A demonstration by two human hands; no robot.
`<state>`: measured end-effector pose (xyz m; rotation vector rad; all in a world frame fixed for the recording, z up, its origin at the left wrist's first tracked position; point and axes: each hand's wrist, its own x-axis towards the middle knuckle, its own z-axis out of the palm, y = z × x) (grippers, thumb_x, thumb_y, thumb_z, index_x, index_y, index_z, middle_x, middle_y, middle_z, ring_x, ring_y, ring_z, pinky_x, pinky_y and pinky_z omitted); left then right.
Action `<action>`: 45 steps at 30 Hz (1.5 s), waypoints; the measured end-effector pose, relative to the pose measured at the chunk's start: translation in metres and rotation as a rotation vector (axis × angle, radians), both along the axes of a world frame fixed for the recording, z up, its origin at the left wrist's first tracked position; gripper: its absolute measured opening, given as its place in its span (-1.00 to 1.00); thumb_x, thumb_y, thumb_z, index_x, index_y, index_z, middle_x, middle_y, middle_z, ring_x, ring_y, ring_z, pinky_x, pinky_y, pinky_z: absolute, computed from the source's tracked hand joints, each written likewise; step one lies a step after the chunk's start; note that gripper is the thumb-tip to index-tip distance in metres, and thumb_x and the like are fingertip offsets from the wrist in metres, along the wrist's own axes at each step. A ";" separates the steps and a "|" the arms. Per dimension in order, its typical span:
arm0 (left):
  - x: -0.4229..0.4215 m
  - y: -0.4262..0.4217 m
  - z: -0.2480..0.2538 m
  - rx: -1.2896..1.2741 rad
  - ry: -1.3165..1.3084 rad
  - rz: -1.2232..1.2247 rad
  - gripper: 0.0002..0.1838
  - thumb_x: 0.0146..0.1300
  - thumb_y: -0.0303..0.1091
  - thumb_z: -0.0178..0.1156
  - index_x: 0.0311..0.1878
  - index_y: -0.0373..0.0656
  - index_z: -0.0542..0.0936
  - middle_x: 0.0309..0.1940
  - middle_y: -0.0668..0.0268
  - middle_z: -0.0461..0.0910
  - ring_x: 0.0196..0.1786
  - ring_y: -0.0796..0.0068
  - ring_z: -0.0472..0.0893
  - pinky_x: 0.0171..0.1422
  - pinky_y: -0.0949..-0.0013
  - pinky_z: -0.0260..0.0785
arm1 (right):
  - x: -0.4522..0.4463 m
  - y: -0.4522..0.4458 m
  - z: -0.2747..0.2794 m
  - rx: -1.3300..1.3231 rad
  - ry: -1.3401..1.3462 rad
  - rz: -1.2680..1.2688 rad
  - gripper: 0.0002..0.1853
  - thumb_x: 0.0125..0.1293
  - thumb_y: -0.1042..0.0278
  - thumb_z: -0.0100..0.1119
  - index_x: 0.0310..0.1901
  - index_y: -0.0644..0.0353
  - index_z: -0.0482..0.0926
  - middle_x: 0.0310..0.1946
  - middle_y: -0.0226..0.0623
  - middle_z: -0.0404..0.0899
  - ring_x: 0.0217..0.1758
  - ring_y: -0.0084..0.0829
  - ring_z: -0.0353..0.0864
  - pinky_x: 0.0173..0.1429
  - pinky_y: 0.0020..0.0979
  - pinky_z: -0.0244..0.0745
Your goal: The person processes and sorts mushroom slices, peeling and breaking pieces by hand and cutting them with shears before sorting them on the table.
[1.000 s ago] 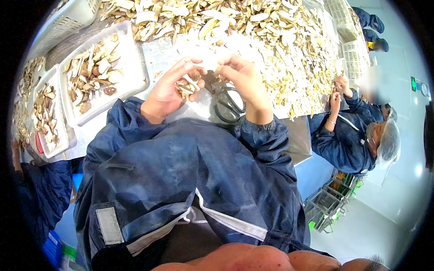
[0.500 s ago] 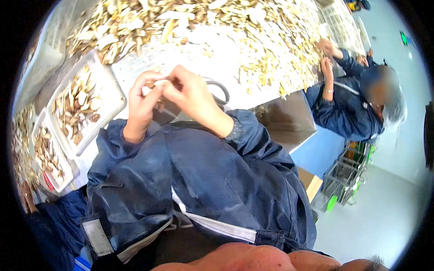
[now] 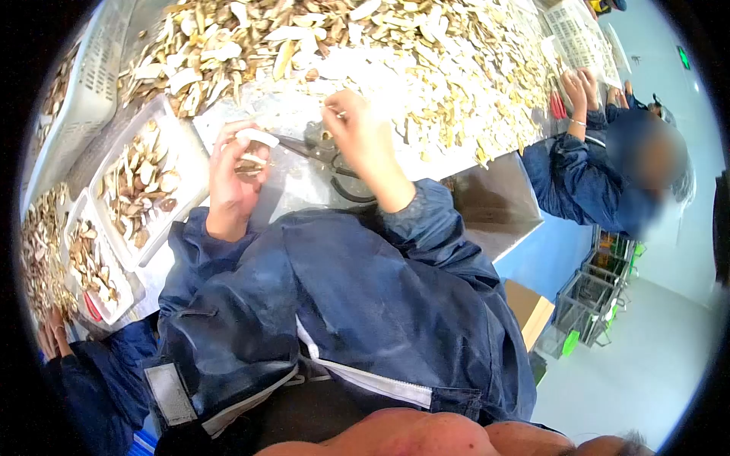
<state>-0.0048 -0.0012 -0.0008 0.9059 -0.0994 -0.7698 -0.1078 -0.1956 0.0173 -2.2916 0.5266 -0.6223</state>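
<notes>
Pale mushroom slices (image 3: 257,137) are held between the thumb and fingers of my left hand (image 3: 230,182), to the right of the white tub. My right hand (image 3: 363,140) is apart from it, above the table, with its fingertips pinched together. A small pale bit seems to show at those fingertips, too small to name. Black-handled scissors (image 3: 340,166) lie on the table between my hands, their blades toward my left hand and their handles partly behind my right wrist.
A large heap of sliced mushrooms (image 3: 304,38) spreads across the table's far side. White tubs (image 3: 199,163) with slices stand at left beside a perforated crate (image 3: 99,83). A co-worker (image 3: 578,178) is at right; another person's sleeve (image 3: 114,365) shows at lower left.
My hands were together around the mushroom piece; now my right hand has moved up and right, away from my left. The scissors show more. The co-worker's hands at right have shifted.
</notes>
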 end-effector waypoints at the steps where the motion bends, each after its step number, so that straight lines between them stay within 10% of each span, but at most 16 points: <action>1: 0.002 0.000 -0.002 -0.041 0.091 0.003 -0.79 0.41 -0.33 0.11 0.06 -0.12 0.52 -0.11 0.23 0.59 -0.28 0.50 0.57 -0.49 0.51 0.35 | -0.001 -0.007 0.004 -0.084 0.057 -0.007 -0.86 0.25 0.34 0.28 -0.20 0.17 0.68 -0.31 -0.12 0.66 -0.25 -0.12 0.68 -0.18 -0.20 0.56; 16: 0.008 -0.001 -0.010 -0.361 0.387 -0.216 -0.72 0.43 -0.15 0.04 -0.02 -0.13 0.56 -0.15 0.17 0.63 -0.20 0.34 0.60 -0.54 0.49 0.34 | 0.073 -0.045 -0.010 -0.469 0.086 0.186 -0.87 0.08 0.34 0.35 -0.34 0.15 0.70 -0.34 -0.18 0.58 -0.18 -0.09 0.62 -0.11 -0.11 0.53; 26: 0.007 -0.003 -0.007 -0.273 0.438 -0.229 -0.61 0.52 -0.05 -0.07 0.07 -0.14 0.56 -0.05 0.14 0.66 -0.17 0.38 0.66 -0.56 0.50 0.37 | 0.053 -0.010 0.040 0.525 0.274 0.349 -0.69 0.34 0.16 0.35 -0.18 0.30 0.68 -0.37 -0.51 0.67 -0.34 -0.66 0.55 -0.19 -0.53 0.45; 29: 0.008 -0.003 -0.004 -0.304 0.453 -0.229 -0.60 0.52 -0.04 -0.07 0.07 -0.14 0.56 -0.05 0.15 0.66 -0.19 0.36 0.66 -0.54 0.48 0.41 | 0.069 -0.008 0.030 0.382 0.260 0.370 -0.70 0.36 0.16 0.32 -0.19 0.30 0.69 -0.43 -0.46 0.65 -0.37 -0.64 0.52 -0.23 -0.53 0.45; 33: 0.009 -0.002 -0.007 -0.283 0.416 -0.237 -0.68 0.49 -0.11 -0.01 0.02 -0.15 0.56 -0.12 0.17 0.65 -0.20 0.34 0.66 -0.53 0.46 0.43 | 0.103 -0.016 0.001 -0.267 0.276 0.043 -0.67 0.25 0.06 0.33 -0.31 0.22 0.72 -0.47 -0.09 0.69 -0.36 -0.15 0.71 -0.22 -0.22 0.56; 37: 0.010 0.000 -0.009 -0.317 0.346 -0.225 -0.72 0.47 -0.14 0.03 -0.01 -0.14 0.56 -0.14 0.19 0.65 -0.19 0.35 0.66 -0.49 0.44 0.45 | 0.101 -0.014 -0.006 -0.174 0.309 0.007 -0.68 0.22 0.07 0.29 -0.34 0.20 0.72 -0.44 -0.03 0.69 -0.29 -0.03 0.71 -0.17 -0.12 0.56; 45: 0.005 -0.002 -0.002 -0.224 0.340 -0.162 -0.72 0.50 -0.12 0.00 0.03 -0.10 0.52 -0.08 0.20 0.63 -0.15 0.36 0.67 -0.44 0.43 0.51 | 0.058 -0.025 0.024 0.606 0.364 0.222 -0.76 0.29 0.23 0.36 -0.29 0.28 0.69 -0.46 -0.46 0.66 -0.40 -0.67 0.51 -0.30 -0.56 0.38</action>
